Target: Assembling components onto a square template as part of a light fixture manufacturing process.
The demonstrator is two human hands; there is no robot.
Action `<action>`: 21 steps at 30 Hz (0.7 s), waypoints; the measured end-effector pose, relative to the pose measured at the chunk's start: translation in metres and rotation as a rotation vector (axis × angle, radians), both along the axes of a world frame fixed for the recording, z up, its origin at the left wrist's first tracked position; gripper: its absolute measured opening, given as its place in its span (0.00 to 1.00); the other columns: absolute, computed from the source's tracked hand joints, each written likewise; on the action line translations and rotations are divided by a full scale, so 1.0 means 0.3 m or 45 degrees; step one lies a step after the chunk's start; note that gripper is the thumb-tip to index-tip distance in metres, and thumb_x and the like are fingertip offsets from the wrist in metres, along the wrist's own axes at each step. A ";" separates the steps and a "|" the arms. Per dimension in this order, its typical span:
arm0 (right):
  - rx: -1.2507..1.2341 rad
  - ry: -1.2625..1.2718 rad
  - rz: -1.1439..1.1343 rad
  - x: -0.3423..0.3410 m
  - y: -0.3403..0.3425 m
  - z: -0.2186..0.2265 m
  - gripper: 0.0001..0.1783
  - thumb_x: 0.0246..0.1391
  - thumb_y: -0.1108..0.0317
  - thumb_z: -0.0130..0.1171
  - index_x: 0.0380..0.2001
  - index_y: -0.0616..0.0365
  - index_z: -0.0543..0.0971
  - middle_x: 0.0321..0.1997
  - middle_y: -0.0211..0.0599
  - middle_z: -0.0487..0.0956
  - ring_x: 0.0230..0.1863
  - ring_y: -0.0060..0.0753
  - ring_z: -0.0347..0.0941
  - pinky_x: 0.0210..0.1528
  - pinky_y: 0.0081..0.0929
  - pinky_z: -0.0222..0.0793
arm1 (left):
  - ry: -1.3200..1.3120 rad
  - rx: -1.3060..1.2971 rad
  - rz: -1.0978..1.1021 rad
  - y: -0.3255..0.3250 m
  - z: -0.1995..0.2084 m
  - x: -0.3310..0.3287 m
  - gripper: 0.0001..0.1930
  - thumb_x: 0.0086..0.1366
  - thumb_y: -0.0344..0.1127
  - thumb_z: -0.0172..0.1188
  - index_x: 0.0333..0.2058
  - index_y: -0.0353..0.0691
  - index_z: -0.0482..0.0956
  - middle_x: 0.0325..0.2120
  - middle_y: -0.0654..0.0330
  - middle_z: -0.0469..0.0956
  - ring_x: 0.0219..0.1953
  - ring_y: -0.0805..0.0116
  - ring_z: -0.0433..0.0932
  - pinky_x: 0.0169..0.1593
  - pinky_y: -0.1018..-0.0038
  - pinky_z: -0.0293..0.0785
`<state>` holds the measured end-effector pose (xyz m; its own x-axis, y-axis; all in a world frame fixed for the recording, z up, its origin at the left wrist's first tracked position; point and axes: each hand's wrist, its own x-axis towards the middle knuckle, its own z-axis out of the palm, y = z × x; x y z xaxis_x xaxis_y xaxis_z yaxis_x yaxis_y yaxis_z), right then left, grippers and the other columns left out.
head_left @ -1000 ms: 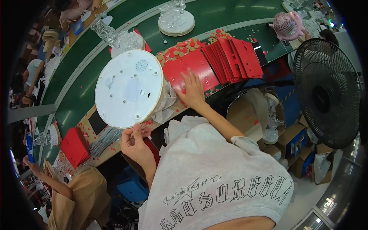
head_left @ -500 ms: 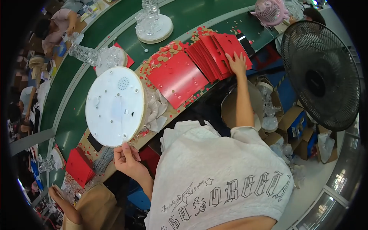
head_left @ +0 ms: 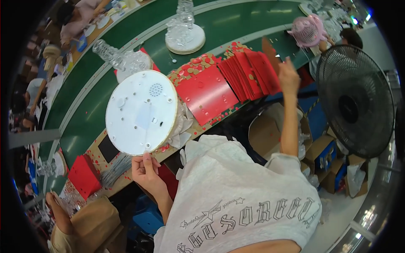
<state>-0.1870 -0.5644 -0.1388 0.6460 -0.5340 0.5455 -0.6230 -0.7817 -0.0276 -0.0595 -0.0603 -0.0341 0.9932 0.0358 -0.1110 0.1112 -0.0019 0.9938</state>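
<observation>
A white round lamp base (head_left: 141, 111), with small screws and a patch of holes, is tipped up with its flat underside toward me. Crumpled clear wrapping (head_left: 181, 126) shows behind it. My left hand (head_left: 147, 170) is closed at its lower rim, thumb against the edge. To the right, my right hand (head_left: 289, 78) is raised and closed on a card (head_left: 271, 55) whose brown side shows, blurred by motion. Just left of that hand leans a fanned row of red cards (head_left: 249, 76). One wide red card (head_left: 206, 95) lies flat beside the row.
Red and brown paper discs (head_left: 194, 65) litter the bench. Clear ornaments on round bases (head_left: 185, 40) stand on the green belt (head_left: 228, 25). A black fan (head_left: 354, 101) is at right, a pink fan (head_left: 308, 31) beyond. Grey ties (head_left: 116, 168) and red cards (head_left: 84, 175) lie at left.
My right hand has gone from lying spread on the red cards to rising off them rightward with one card. My left hand stays at the base's rim. The whole view has shifted slightly.
</observation>
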 end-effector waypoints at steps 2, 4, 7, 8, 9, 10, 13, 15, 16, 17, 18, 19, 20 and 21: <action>-0.271 -0.265 0.308 0.044 0.052 0.263 0.08 0.63 0.70 0.56 0.39 0.58 0.82 0.55 0.43 0.81 0.53 0.50 0.78 0.53 0.40 0.76 | 0.004 -0.038 -0.008 0.009 -0.004 -0.001 0.10 0.73 0.32 0.57 0.30 0.41 0.71 0.17 0.67 0.71 0.17 0.84 0.59 0.21 0.84 0.51; -0.291 -0.630 0.226 0.073 0.163 0.490 0.12 0.70 0.66 0.51 0.41 0.61 0.81 0.46 0.40 0.84 0.44 0.43 0.81 0.45 0.38 0.75 | -0.019 -0.204 -0.035 0.014 0.014 0.000 0.08 0.73 0.31 0.56 0.31 0.39 0.71 0.19 0.63 0.74 0.19 0.81 0.66 0.23 0.83 0.53; 0.821 -1.442 0.345 0.210 0.293 0.546 0.18 0.74 0.62 0.47 0.46 0.66 0.80 0.47 0.37 0.83 0.46 0.27 0.79 0.46 0.29 0.76 | 0.010 -0.200 -0.041 -0.004 0.014 0.013 0.09 0.73 0.31 0.56 0.31 0.39 0.71 0.19 0.58 0.79 0.15 0.82 0.65 0.21 0.84 0.53; 1.001 -1.555 0.382 0.271 0.328 0.526 0.19 0.74 0.61 0.47 0.47 0.67 0.80 0.49 0.38 0.83 0.47 0.28 0.79 0.48 0.29 0.75 | 0.000 -0.204 -0.015 0.002 0.010 0.019 0.09 0.73 0.31 0.56 0.31 0.39 0.71 0.19 0.58 0.79 0.15 0.82 0.65 0.21 0.84 0.53; 1.175 -1.669 0.408 0.327 0.367 0.508 0.20 0.74 0.60 0.48 0.49 0.67 0.80 0.50 0.38 0.82 0.48 0.28 0.78 0.51 0.28 0.74 | 0.025 -0.201 -0.052 -0.004 0.015 0.027 0.08 0.72 0.30 0.57 0.31 0.39 0.71 0.20 0.57 0.80 0.15 0.82 0.64 0.21 0.85 0.53; 1.561 -1.566 0.458 0.386 0.444 0.489 0.21 0.74 0.59 0.47 0.51 0.66 0.79 0.52 0.38 0.81 0.49 0.27 0.77 0.54 0.29 0.73 | 0.051 -0.192 -0.073 0.001 0.013 0.025 0.07 0.72 0.29 0.57 0.32 0.39 0.71 0.21 0.57 0.80 0.15 0.82 0.63 0.21 0.85 0.53; 1.992 -0.977 0.629 0.510 0.670 0.415 0.22 0.73 0.58 0.46 0.52 0.66 0.79 0.49 0.34 0.81 0.48 0.22 0.74 0.54 0.27 0.70 | -0.023 -0.094 -0.085 0.022 -0.023 0.021 0.15 0.76 0.41 0.51 0.31 0.39 0.71 0.20 0.56 0.80 0.17 0.80 0.69 0.19 0.84 0.52; 2.206 -0.652 0.831 0.554 0.745 0.378 0.21 0.72 0.62 0.49 0.57 0.67 0.76 0.49 0.34 0.81 0.48 0.19 0.74 0.53 0.23 0.69 | -0.012 -0.289 -0.061 0.033 -0.033 0.007 0.20 0.77 0.48 0.45 0.32 0.38 0.72 0.22 0.54 0.80 0.17 0.77 0.70 0.20 0.83 0.54; 2.254 -0.495 0.883 0.564 0.770 0.367 0.22 0.71 0.63 0.50 0.60 0.67 0.75 0.50 0.33 0.81 0.47 0.17 0.74 0.52 0.21 0.70 | 0.001 -0.483 -0.050 0.034 -0.034 0.003 0.26 0.79 0.54 0.39 0.33 0.37 0.73 0.23 0.53 0.81 0.18 0.74 0.72 0.20 0.82 0.55; 2.144 -0.423 0.871 0.574 0.788 0.349 0.26 0.68 0.66 0.54 0.66 0.66 0.70 0.46 0.34 0.83 0.44 0.15 0.76 0.48 0.18 0.71 | -0.007 -0.489 -0.037 0.035 -0.036 0.001 0.26 0.79 0.54 0.39 0.33 0.37 0.73 0.23 0.53 0.81 0.18 0.74 0.72 0.20 0.82 0.55; 2.145 -0.299 0.864 0.571 0.787 0.346 0.29 0.67 0.66 0.56 0.68 0.65 0.67 0.44 0.34 0.84 0.42 0.15 0.77 0.45 0.18 0.71 | 0.010 -0.504 -0.023 0.035 -0.037 0.000 0.29 0.78 0.57 0.36 0.35 0.35 0.74 0.24 0.53 0.81 0.18 0.72 0.72 0.21 0.81 0.56; 2.143 -0.175 0.855 0.570 0.785 0.350 0.32 0.66 0.66 0.58 0.70 0.64 0.65 0.42 0.35 0.84 0.40 0.15 0.77 0.43 0.18 0.72 | 0.026 -0.519 -0.011 0.034 -0.039 -0.001 0.32 0.78 0.59 0.34 0.37 0.34 0.75 0.24 0.53 0.81 0.19 0.71 0.73 0.21 0.81 0.58; 2.110 -0.155 0.894 0.576 0.785 0.342 0.35 0.64 0.66 0.61 0.71 0.63 0.64 0.37 0.36 0.85 0.37 0.16 0.78 0.43 0.20 0.73 | 0.045 -0.534 -0.002 0.034 -0.039 -0.001 0.35 0.77 0.61 0.31 0.39 0.32 0.76 0.25 0.53 0.80 0.19 0.69 0.73 0.22 0.80 0.59; 2.106 -0.151 0.902 0.580 0.781 0.343 0.35 0.64 0.66 0.61 0.71 0.63 0.64 0.37 0.36 0.85 0.37 0.16 0.78 0.43 0.20 0.73 | 0.039 -0.539 0.004 0.035 -0.044 -0.003 0.35 0.77 0.61 0.31 0.39 0.32 0.76 0.25 0.53 0.80 0.19 0.69 0.73 0.22 0.80 0.59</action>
